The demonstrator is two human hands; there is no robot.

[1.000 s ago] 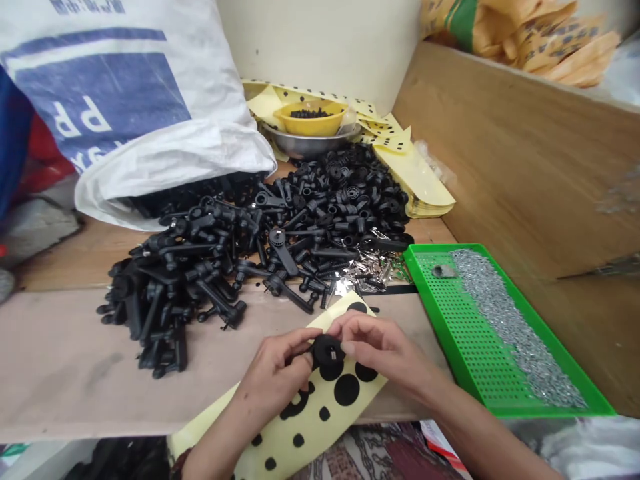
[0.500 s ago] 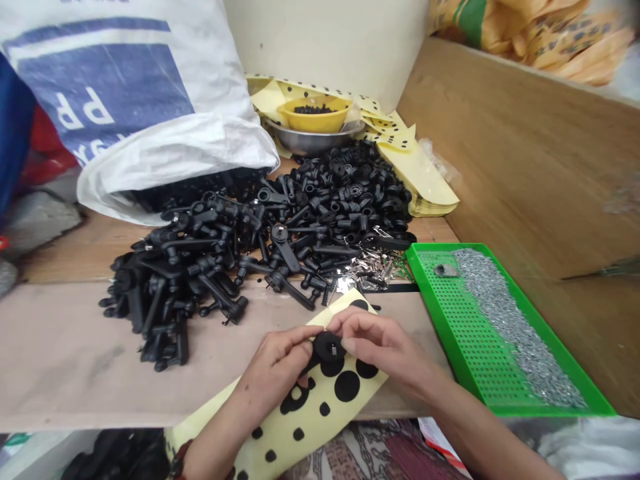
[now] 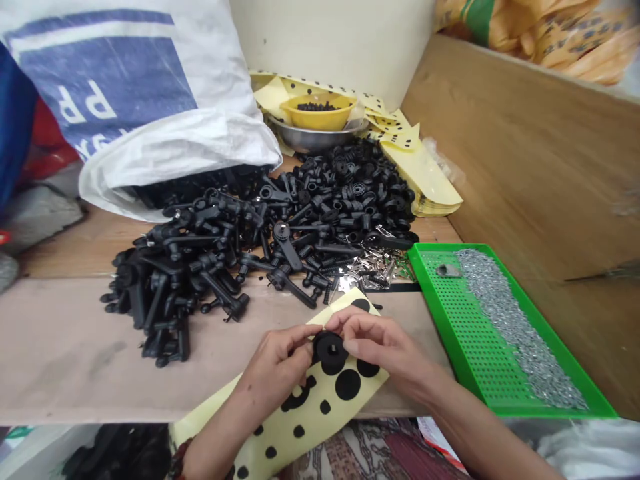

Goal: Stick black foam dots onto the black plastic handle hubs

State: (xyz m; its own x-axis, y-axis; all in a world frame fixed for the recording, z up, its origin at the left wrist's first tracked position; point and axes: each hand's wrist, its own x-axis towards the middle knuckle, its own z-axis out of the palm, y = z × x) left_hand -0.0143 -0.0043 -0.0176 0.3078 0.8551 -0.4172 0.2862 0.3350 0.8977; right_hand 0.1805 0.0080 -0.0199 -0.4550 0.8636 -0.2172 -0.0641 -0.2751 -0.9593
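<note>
Between my two hands is a round black plastic part (image 3: 330, 350) with a small slot or piece of metal at its centre. My left hand (image 3: 280, 360) pinches it at the left edge, and my right hand (image 3: 375, 340) closes its thumb and fingers on the right edge. Beneath both hands lies a pale yellow sticker sheet (image 3: 310, 427) with large and small black dots, hanging over the front edge of the table. Part of the round piece is hidden by my fingers.
A heap of black plastic arms and knobs (image 3: 300, 213) covers the table's middle, with loose metal clips (image 3: 377, 263) beside it. Right stands a green tray (image 3: 470, 360) of small metal pieces. Behind are a white sack (image 3: 210, 60), a yellow bowl (image 3: 320, 119) and a wooden board (image 3: 525, 153).
The view has shifted very slightly. Both hands stay at the round black part, which has tilted a little.
</note>
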